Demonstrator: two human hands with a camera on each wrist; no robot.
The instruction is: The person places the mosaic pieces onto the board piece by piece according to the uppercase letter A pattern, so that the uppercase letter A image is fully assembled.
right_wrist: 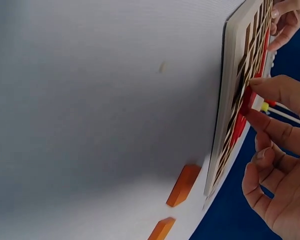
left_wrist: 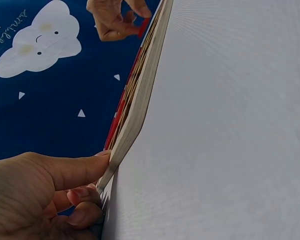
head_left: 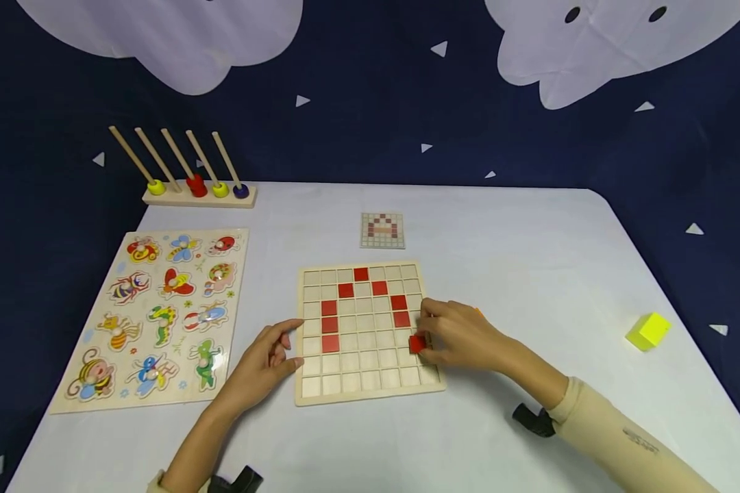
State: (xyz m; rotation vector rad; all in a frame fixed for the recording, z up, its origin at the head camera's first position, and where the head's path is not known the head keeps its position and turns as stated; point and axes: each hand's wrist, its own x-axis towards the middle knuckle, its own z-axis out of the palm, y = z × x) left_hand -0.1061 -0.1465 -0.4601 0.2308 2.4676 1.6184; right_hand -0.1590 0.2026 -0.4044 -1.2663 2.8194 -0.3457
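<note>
A wooden grid board (head_left: pixel 370 400) lies on the table, with several red square tiles (head_left: pixel 329 343) set in its cells in an arch-like pattern. My right hand (head_left: pixel 459 334) pinches one red tile (head_left: pixel 416 344) between thumb and index finger, tilted over the cells near the board's right edge. The right wrist view shows this red tile (right_wrist: pixel 247 100) at the fingertips, the other fingers loosely bent. At the board's left edge, my left hand (head_left: pixel 262 363) rests with outstretched thumb and index finger touching the frame. In the left wrist view its other fingers are bent by the corner.
Behind the board lies a small pattern card (head_left: pixel 382 231). An insect puzzle board (head_left: pixel 185 287) and a peg stand with coloured beads (head_left: pixel 200 196) are at the left. A yellow block (head_left: pixel 648 331) sits far right; orange pieces (right_wrist: pixel 184 185) lie beside the board's right side.
</note>
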